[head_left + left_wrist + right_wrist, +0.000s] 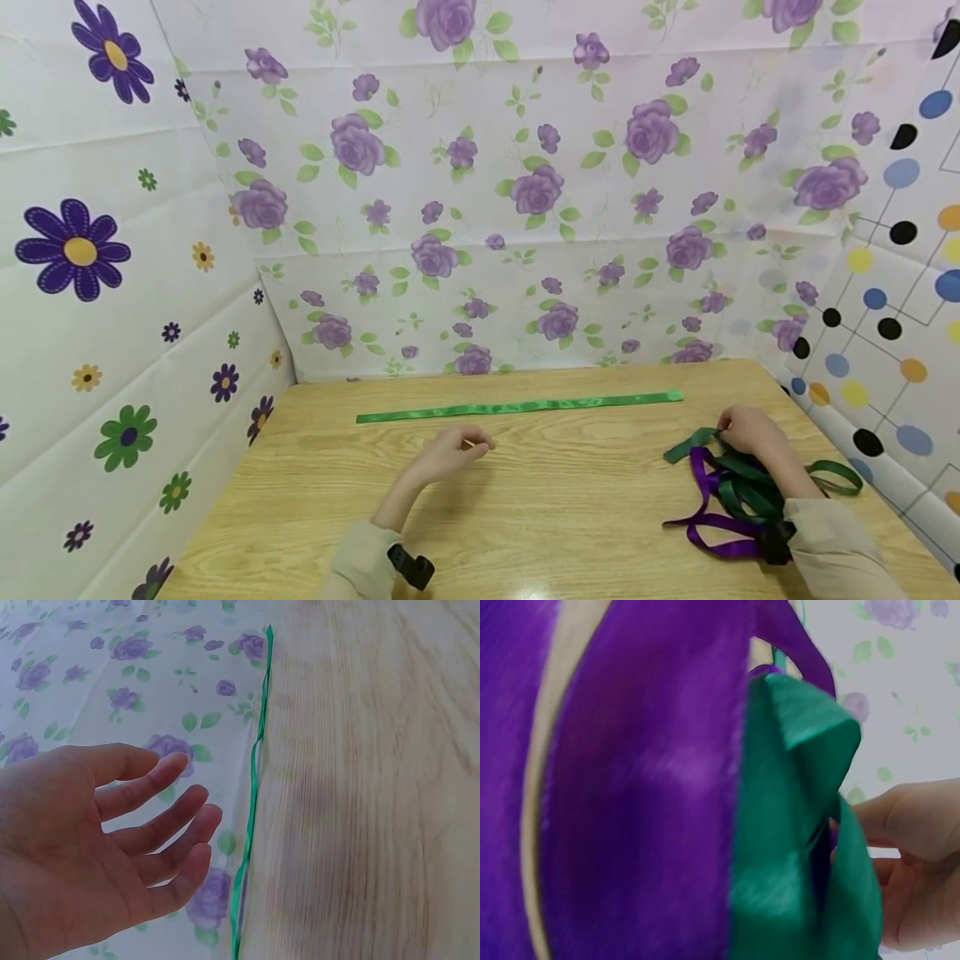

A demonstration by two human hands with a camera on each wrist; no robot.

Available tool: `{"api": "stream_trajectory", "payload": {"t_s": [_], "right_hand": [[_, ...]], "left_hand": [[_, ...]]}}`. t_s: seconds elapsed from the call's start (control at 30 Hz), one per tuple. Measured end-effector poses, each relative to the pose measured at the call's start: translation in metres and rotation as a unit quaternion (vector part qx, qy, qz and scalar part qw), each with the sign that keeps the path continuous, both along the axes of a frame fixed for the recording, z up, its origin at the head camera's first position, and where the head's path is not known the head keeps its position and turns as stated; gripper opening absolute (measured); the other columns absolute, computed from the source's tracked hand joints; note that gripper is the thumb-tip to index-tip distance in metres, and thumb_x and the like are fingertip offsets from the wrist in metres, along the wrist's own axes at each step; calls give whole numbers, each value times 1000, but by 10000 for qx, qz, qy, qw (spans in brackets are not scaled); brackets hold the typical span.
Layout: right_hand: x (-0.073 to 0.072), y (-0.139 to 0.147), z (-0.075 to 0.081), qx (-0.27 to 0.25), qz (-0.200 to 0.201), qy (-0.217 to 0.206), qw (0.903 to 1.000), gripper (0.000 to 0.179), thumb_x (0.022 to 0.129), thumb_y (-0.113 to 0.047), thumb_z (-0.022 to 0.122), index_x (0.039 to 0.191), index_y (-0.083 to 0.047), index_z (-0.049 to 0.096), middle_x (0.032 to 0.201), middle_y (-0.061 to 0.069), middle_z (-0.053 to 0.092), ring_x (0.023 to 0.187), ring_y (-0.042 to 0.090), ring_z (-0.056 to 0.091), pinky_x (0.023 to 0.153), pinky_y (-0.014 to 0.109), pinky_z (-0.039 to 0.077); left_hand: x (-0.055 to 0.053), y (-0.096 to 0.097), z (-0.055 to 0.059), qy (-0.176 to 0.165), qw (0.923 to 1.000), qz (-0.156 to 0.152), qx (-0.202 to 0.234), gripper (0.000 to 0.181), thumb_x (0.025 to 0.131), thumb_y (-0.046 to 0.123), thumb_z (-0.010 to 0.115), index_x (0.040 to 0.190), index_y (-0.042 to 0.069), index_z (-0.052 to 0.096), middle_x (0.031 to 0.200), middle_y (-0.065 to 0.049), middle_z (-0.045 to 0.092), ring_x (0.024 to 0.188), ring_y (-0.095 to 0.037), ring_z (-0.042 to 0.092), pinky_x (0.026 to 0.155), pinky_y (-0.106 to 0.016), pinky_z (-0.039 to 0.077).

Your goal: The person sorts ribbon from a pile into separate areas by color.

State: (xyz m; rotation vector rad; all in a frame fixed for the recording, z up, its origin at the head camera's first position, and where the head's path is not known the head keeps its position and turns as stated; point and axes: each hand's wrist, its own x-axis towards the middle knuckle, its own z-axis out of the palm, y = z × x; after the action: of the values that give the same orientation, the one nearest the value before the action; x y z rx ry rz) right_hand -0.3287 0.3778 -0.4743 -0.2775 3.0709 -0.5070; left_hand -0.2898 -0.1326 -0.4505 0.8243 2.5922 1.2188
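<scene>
A bright green ribbon (517,407) lies stretched out across the far part of the table. My left hand (450,452) hovers on the near side of it with loosely bent fingers; the left wrist view shows the same hand (112,840) holding nothing. At the right, my right hand (752,431) pinches a dark green ribbon (701,442) near its end, over a loose heap. A purple ribbon (705,492) is tangled in that heap. In the right wrist view the purple ribbon (645,780) and dark green ribbon (780,825) fill the foreground and hide the fingertips of the right hand (922,862).
The wooden table (555,500) meets a rose-printed sheet (487,192) at its back. Patterned sheets also stand at the left (150,350) and right (892,333) sides. A black wrist camera (411,567) sits on the left sleeve.
</scene>
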Motion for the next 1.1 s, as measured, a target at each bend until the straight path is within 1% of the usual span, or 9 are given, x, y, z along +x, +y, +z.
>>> {"api": "stream_trajectory", "payload": {"t_s": [0.2,0.37,0.43,0.5,0.57,0.73,0.83,0.93,1.1], "right_hand": [[0,-13,5,-309,163,544,9979,12,86,-6,61,83,3,69,79,15,68,68,24,61,64,43,50],[3,-29,12,-657,126,655,9956,17,93,-11,59,83,0,67,71,5,63,59,16,50,56,32,40],[4,-35,16,-809,104,697,9942,20,95,-14,58,82,-2,67,69,3,62,56,14,46,56,30,36],[7,-42,22,-941,112,752,9927,22,97,-18,57,82,-4,66,72,3,64,56,13,46,57,30,36],[9,-49,28,-1068,131,731,9915,26,99,-23,56,80,-6,65,72,4,63,54,12,45,58,30,36],[15,-63,42,-1478,270,501,9874,33,101,-31,51,81,-8,63,67,6,62,48,11,39,51,28,34],[17,-71,49,-1692,367,441,9839,32,101,-33,50,88,-8,65,65,5,62,49,15,45,50,28,35],[19,-79,56,-1779,481,453,9818,29,101,-33,51,92,-9,66,64,1,60,53,17,51,51,28,39],[27,-97,63,-1814,657,592,9794,25,100,-31,54,93,-11,68,65,-1,58,53,12,43,50,27,38]], "left_hand": [[-2,11,-2,-64,9999,-121,-46,25,102,17,49,112,4,68,112,-12,67,102,-24,62,83,-30,50],[-1,18,0,-105,9996,-272,24,23,102,16,49,110,5,68,113,-18,66,100,-25,62,81,-28,50],[-1,22,1,-120,9995,-285,28,24,102,16,49,111,5,68,113,-17,66,101,-25,62,82,-27,50],[-1,25,1,-117,9994,-312,54,24,102,17,49,111,6,68,113,-17,66,100,-25,62,82,-28,50],[-1,30,2,-72,9994,-328,64,24,102,18,50,111,7,69,113,-16,67,100,-25,62,82,-28,49],[-1,43,5,-52,9991,-410,129,23,102,20,50,111,10,69,111,-13,68,96,-26,63,82,-27,49],[-1,51,9,-39,9986,-495,165,23,102,20,50,111,11,68,110,-9,68,94,-29,64,81,-26,50],[0,59,12,-9,9981,-592,188,22,102,20,50,111,11,68,110,-9,68,95,-28,64,82,-26,49],[2,73,17,-34,9976,-654,220,22,102,20,50,111,12,68,111,-9,68,95,-23,64,84,-27,49]]}}
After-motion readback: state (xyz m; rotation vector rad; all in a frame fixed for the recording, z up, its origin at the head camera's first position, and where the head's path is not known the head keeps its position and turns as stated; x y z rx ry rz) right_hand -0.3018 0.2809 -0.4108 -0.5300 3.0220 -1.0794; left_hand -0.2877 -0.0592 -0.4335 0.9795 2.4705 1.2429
